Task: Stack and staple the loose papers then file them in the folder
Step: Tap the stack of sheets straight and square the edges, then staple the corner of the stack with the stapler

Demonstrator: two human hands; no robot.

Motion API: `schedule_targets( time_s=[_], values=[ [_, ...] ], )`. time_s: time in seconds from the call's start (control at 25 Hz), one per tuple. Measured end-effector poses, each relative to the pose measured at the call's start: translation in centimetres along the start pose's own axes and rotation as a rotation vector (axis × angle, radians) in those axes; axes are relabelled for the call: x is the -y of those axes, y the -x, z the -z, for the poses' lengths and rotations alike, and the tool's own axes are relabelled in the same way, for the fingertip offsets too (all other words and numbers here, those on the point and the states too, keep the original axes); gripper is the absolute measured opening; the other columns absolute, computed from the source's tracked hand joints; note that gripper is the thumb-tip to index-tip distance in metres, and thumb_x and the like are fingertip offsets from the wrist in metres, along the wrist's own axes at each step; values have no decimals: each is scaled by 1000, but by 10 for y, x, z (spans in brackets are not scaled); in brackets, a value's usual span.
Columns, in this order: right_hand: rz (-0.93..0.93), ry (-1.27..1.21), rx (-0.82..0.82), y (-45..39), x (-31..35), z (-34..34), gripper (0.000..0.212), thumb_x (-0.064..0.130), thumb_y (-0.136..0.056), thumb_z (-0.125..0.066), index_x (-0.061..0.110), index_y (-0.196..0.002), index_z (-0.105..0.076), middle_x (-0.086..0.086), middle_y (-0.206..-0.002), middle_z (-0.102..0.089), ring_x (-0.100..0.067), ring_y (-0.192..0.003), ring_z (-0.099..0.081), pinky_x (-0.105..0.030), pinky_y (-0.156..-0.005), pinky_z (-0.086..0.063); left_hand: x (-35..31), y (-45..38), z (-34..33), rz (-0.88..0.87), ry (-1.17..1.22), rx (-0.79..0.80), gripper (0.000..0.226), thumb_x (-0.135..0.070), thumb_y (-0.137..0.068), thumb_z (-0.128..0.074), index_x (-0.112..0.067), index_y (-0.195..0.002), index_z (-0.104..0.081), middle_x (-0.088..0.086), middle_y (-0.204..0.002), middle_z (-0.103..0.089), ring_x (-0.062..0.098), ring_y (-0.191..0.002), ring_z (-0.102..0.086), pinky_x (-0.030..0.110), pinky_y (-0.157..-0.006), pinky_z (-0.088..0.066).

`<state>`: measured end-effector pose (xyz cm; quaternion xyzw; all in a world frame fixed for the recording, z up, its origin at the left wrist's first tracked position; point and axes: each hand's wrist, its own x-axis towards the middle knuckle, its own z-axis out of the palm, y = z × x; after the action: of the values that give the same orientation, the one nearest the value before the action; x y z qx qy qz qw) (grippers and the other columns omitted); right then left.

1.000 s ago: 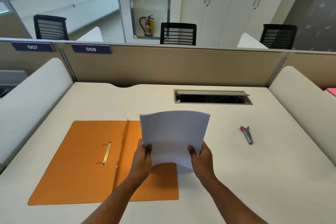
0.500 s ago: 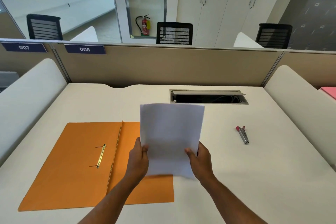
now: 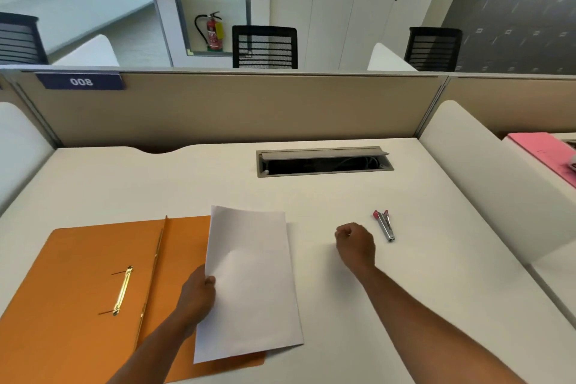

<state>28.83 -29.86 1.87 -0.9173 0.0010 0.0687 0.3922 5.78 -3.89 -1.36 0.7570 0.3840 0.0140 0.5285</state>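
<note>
The left hand [image 3: 199, 293] pinches the papers [image 3: 249, 284] by their left edge, over the right side of the open orange folder [image 3: 78, 296]. The right hand [image 3: 355, 243] is curled, holds nothing, and is just beside the stapler [image 3: 384, 225]. A good way would be to grab the stapler while keeping the sheets even. The counter [image 3: 405, 305] is white, with a cable slot [image 3: 324, 162], a divider and chairs behind.

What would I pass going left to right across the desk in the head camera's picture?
Gold fastener on the open orange folder → left hand holding the paper stack → right hand, fingers curled and holding nothing → stapler → pink folder on the neighbouring desk.
</note>
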Motion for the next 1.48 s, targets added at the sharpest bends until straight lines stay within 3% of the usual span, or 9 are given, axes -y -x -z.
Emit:
schedule_targets(
  time_s=[0.16, 0.4, 0.64, 0.76, 0.88, 1.0, 1.16, 1.32, 1.48],
  values=[
    [-32, 284, -123, -44, -15, 20, 28, 15, -94, -63, 12, -122, -67, -13, -141, -53, -33, -139, -43, -43, -108, -42, 0, -13, -4, 22, -17, 15, 37, -14, -103, -35, -20, -137, -49, 3, -117, -62, 17, -95, -61, 33, -69, -49],
    [-217, 444, -171, -82, -27, 28, 51, 32, -97, -66, 4, -135, -46, -18, -136, -50, -37, -128, -48, -46, -100, -46, -2, -27, -12, 68, -48, 22, 36, -17, -104, -34, -23, -138, -48, 5, -122, -61, 23, -102, -60, 39, -78, -49],
    [-118, 354, -116, -95, -37, 25, 42, 30, -102, -58, -3, -128, -55, -24, -127, -59, -43, -120, -56, -46, -98, -47, -10, -22, -11, 62, -25, 35, 34, -17, -105, -36, -25, -136, -48, 2, -119, -62, 19, -99, -61, 34, -74, -50],
    [-64, 114, -1, -90, -22, 13, 27, 21, -102, -57, 3, -121, -66, -13, -109, -67, -38, -109, -62, -40, -92, -48, -16, -15, -10, 5, -6, 49, 32, -18, -104, -36, -30, -130, -50, -9, -110, -61, 8, -95, -61, 24, -67, -48],
    [-62, -413, 233, -64, 24, -4, 17, 22, -103, -57, 10, -112, -66, -3, -94, -61, -29, -90, -59, -40, -80, -54, -22, -6, -5, -40, 9, 49, 30, -18, -104, -36, -36, -124, -50, -14, -108, -61, 8, -95, -61, 25, -69, -49],
    [133, -566, 480, -31, 81, -9, 22, 22, -103, -59, 17, -124, -63, -3, -114, -64, -20, -91, -71, -36, -72, -60, -25, 4, 1, -107, 13, 50, 28, -18, -104, -36, -36, -119, -52, -11, -106, -64, 9, -94, -64, 26, -71, -52],
    [498, -286, 689, 7, 147, -8, 17, 29, -99, -60, 29, -115, -64, 8, -99, -72, -11, -75, -67, -21, -63, -50, -26, 19, 10, -184, -3, 30, 25, -16, -104, -38, -30, -118, -53, -4, -107, -65, 12, -95, -64, 26, -76, -53],
    [858, 165, 620, 31, 190, -2, 32, 51, -92, -66, 35, -119, -61, 9, -113, -72, -14, -104, -67, -35, -88, -55, -27, 38, 21, -247, 14, 33, 27, -15, -105, -38, -29, -124, -49, -5, -106, -66, 14, -92, -68, 24, -74, -58],
    [1232, 525, 453, 36, 213, 8, 42, 62, -87, -66, 39, -122, -59, 17, -118, -67, -12, -103, -65, -34, -82, -53, -25, 51, 31, -299, 17, 47, 30, -14, -105, -38, -26, -131, -49, -3, -108, -68, 15, -93, -70, 28, -76, -61]
  ],
)
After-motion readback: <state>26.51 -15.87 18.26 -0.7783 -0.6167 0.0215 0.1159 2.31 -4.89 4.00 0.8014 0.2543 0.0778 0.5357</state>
